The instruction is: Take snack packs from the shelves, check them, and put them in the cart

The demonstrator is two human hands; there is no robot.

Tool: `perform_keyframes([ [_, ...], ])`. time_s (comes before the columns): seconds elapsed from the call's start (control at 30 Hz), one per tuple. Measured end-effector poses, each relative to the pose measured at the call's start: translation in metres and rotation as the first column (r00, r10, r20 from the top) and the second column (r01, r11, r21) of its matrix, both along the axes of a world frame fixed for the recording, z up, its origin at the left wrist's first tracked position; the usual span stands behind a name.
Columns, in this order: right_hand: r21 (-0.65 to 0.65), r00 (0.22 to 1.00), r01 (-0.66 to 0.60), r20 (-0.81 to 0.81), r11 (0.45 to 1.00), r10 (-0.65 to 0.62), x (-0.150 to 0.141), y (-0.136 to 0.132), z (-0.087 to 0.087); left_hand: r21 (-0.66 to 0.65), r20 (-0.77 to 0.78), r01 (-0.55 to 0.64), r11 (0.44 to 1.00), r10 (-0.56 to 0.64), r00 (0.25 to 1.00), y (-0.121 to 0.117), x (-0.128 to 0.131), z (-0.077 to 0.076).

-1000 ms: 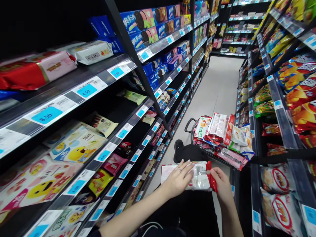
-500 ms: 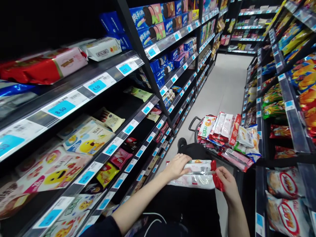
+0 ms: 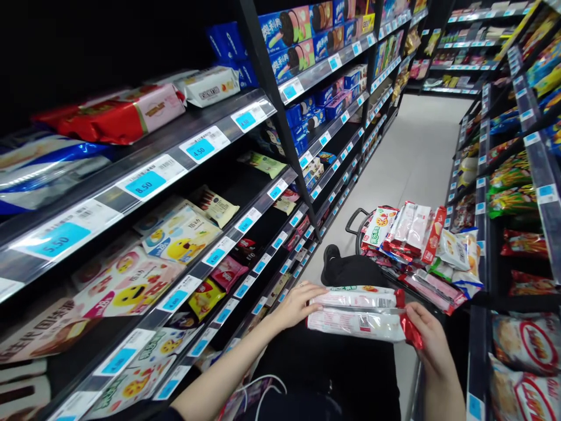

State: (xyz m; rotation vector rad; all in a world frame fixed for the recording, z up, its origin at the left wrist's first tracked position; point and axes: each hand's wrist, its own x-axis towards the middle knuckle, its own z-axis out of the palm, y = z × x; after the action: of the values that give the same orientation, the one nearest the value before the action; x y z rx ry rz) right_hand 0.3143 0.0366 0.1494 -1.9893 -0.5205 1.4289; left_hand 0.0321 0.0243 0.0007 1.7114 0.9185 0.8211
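Note:
Two white-and-red snack packets (image 3: 356, 323) lie side by side above my lap, their printed seams and barcode facing up. My left hand (image 3: 298, 304) grips their left end, its fingers over the top edge and the thumb along the near side. At the other end, my right hand (image 3: 423, 327) pinches the red crimped wrapper. Beyond the packets stands a black basket (image 3: 358, 233) heaped with wrapped snacks, among them a white cookie packet (image 3: 380, 227) and a red-and-white packet (image 3: 409, 225). My black shoe (image 3: 332, 263) is beside it.
Shelving with blue price tags (image 3: 151, 182) runs close along my left, holding biscuit packs (image 3: 131, 114) and blue cookie boxes (image 3: 284, 29). Shelves of bagged snacks (image 3: 526, 342) line the right. The pale aisle floor (image 3: 394, 146) stretches ahead between them.
The view has swung left, so everything sits further right. My left hand has slid toward the left end of the packets, uncovering more of them. My right hand keeps its pinch.

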Motion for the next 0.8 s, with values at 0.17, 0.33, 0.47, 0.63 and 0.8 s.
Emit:
perform_keyframes([
  [0.17,0.033,0.979,0.165,0.114,0.986,-0.168,0.015,-0.015,0.012,0.047,0.023,-0.287,0.957,0.286,0.958,-0.011,0.012,0.005],
  [0.33,0.064,0.965,0.201,0.158,0.978,-0.209,0.029,-0.034,0.01,0.267,-0.125,-0.295,0.917,0.336,0.933,-0.029,0.017,0.014],
  [0.47,0.046,0.966,0.173,0.186,0.984,-0.179,0.039,-0.032,0.008,0.588,-0.258,-0.091,0.804,0.292,0.921,-0.01,0.011,0.024],
  [0.63,0.009,0.98,0.114,0.165,0.993,-0.114,0.052,-0.013,0.01,0.729,-0.308,0.192,0.657,0.064,0.949,0.035,0.0,0.039],
  [0.8,-0.043,0.988,0.016,0.156,0.999,-0.009,0.057,0.001,0.009,0.532,-0.213,0.212,0.82,-0.113,0.97,0.059,0.003,0.038],
])
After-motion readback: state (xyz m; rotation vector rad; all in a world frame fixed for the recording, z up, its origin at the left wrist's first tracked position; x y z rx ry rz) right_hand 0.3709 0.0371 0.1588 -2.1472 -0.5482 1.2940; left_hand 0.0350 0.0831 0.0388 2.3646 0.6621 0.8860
